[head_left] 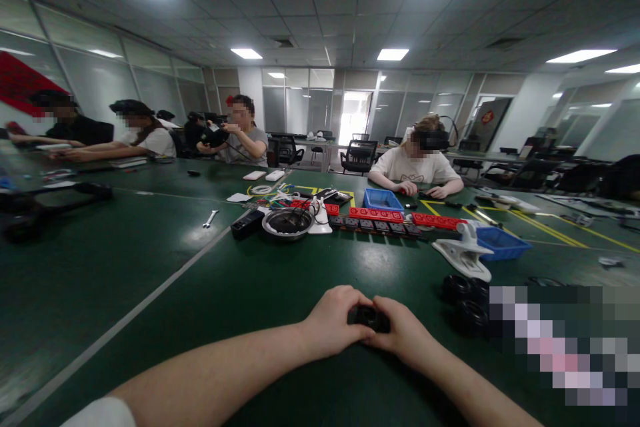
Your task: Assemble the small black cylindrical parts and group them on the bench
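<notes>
Between both hands, low over the green table (200, 320), is a small black wheel-like part (369, 317) with a round middle. My left hand (334, 320) grips it from the left, thumb along the near side and fingers over the far side. From the right, my right hand (403, 328) closes on the same part, and the fingertips of both hands nearly meet. Fingers cover its two ends. Several similar black wheels (470, 313) lie in a cluster to the right of my right hand.
A white clip-shaped stand (465, 252) and a blue bin (503, 243) stand beyond the wheels. Further off are a red strip (375, 214), a black socket-like row (373, 226), a round metal-rimmed dish (287, 224), another blue bin (383, 199) and a wrench (211, 219). A person (417, 163) sits opposite.
</notes>
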`<state>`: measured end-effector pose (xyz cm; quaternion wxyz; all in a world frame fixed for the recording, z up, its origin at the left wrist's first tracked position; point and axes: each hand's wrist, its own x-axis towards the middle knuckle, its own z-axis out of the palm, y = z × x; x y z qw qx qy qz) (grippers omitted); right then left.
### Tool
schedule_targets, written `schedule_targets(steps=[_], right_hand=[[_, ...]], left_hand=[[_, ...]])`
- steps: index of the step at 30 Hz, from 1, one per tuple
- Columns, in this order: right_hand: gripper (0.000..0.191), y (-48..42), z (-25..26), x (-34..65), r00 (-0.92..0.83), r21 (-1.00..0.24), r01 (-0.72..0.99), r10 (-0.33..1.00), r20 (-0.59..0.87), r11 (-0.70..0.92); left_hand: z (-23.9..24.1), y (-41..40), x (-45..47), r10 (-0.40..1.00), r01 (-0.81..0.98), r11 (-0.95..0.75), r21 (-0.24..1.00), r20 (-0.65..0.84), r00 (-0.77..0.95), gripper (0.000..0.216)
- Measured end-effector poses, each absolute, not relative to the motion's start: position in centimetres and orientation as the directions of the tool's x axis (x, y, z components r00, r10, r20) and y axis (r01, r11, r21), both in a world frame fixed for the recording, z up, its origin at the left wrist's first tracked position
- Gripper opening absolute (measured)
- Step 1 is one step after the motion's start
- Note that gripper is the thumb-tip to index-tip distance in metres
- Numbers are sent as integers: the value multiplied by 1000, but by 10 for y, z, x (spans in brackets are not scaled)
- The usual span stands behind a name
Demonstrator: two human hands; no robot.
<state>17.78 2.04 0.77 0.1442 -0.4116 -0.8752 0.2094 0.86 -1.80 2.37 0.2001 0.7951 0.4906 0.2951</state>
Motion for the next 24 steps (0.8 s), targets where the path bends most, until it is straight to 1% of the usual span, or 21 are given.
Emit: schedule_targets(steps=[3, 4, 5, 6, 8, 11, 13, 14, 17, 19, 21, 23, 24], right_hand=[[25, 14, 6, 171, -579, -312, 732, 794, 185, 606], [29, 13, 7, 170, -588, -285, 731, 784, 196, 620], [33, 14, 8, 171, -608, -287, 716, 770, 193, 637], [37, 15, 9, 173, -632, -313, 690, 754, 179, 653], [41, 20, 11, 180, -691, -408, 611, 709, 142, 678], [29, 28, 13, 190, -761, -547, 498, 641, 98, 674], [22, 30, 13, 193, -759, -583, 482, 644, 95, 654], [21, 30, 13, 193, -744, -578, 495, 660, 102, 648], [25, 27, 12, 190, -681, -533, 572, 724, 115, 623], [30, 23, 10, 185, -649, -443, 635, 748, 137, 632], [34, 18, 9, 182, -634, -319, 687, 753, 177, 653], [40, 14, 9, 180, -638, -216, 709, 741, 210, 671], [44, 13, 10, 181, -645, -188, 709, 733, 216, 680]], left_hand=[[22, -20, 10, 920, 703, -392, 593, 270, 285, 31], [23, -20, 10, 915, 700, -402, 590, 276, 294, 32], [23, -21, 9, 905, 688, -425, 588, 284, 316, 33], [23, -21, 8, 891, 671, -455, 586, 294, 347, 34], [24, -21, 6, 858, 633, -512, 581, 314, 406, 36], [24, -21, 5, 835, 604, -547, 580, 326, 443, 40], [24, -21, 6, 841, 602, -537, 590, 316, 440, 40], [23, -20, 6, 847, 603, -526, 599, 305, 436, 39], [21, -18, 7, 866, 601, -492, 631, 280, 414, 36], [19, -16, 8, 877, 607, -472, 639, 271, 397, 33], [18, -14, 9, 897, 643, -438, 629, 263, 354, 29], [18, -14, 10, 917, 683, -399, 611, 260, 304, 26], [19, -14, 11, 922, 695, -386, 606, 257, 288, 25]])
